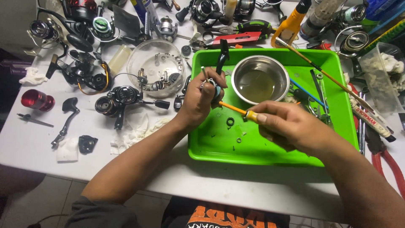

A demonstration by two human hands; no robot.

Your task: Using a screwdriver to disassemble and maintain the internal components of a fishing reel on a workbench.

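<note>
My left hand (199, 100) grips a small fishing reel body (214, 76) with a black handle arm sticking up, held over the left part of a green tray (219, 145). My right hand (291, 126) holds a small screwdriver (236, 110) with an orange shaft and yellow grip, its tip pointing at the reel part in my left hand. Small washers and screws (230, 122) lie loose on the tray floor below. A steel bowl (260, 79) with liquid stands at the back of the tray.
A clear round dish (155, 67) with small parts sits left of the tray. Several dismantled reels (120, 98), a red spool (37, 100), tissue scraps and hand tools crowd the white table (25, 143). Red-handled pliers (390, 162) lie at the right edge.
</note>
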